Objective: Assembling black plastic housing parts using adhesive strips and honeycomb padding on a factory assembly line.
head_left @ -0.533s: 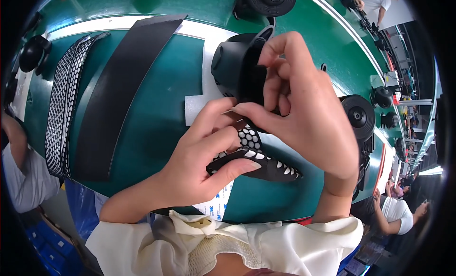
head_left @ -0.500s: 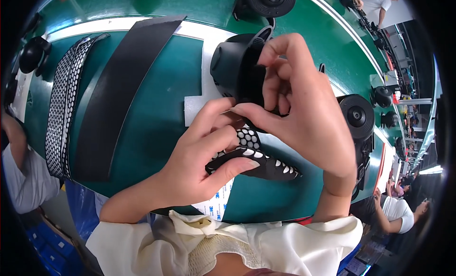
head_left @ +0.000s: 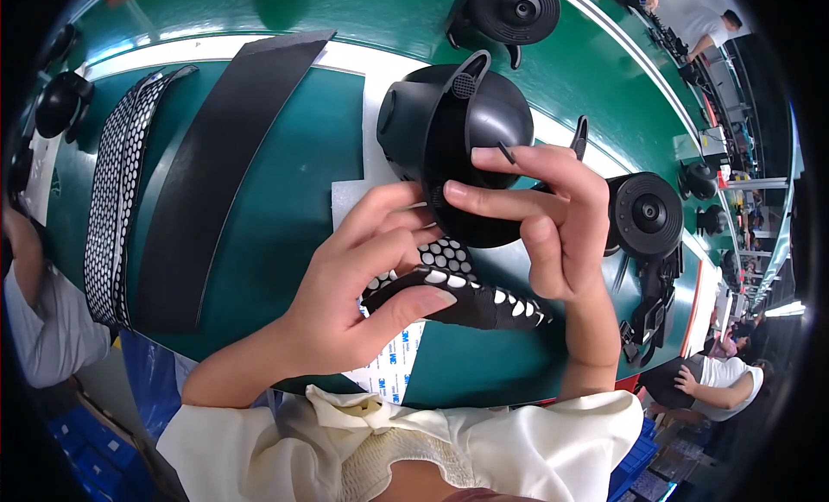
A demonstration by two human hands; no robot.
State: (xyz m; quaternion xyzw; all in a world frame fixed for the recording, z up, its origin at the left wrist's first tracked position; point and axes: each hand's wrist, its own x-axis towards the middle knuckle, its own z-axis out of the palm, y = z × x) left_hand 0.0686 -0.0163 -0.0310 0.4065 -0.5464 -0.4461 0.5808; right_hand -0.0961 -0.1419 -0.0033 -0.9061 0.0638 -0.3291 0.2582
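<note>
My left hand [head_left: 345,295] is closed on a bent black sheet [head_left: 445,256] covered with white round dots, its thumb across the folded near part. The upper fingertips of that hand reach the lower left edge of a black rounded plastic housing [head_left: 501,109], which has a loop-shaped tab on top. My right hand [head_left: 553,208] is open at the housing's right side, two fingers stretched out across its dark surface. A small dark sliver [head_left: 507,152] lies against the upper finger; I cannot tell whether it is held.
A long black strip [head_left: 229,174] and dotted sheets [head_left: 121,200] lie left on the green mat. Printed white backing paper [head_left: 393,368] is near me. Black round units stand behind [head_left: 521,12] and at right [head_left: 648,210]. A person's arm [head_left: 26,243] shows at far left.
My right hand has drawn back to the right and lower, away from my left hand, and its fingers have straightened. More of the housing shows. My left hand keeps the dotted sheet.
</note>
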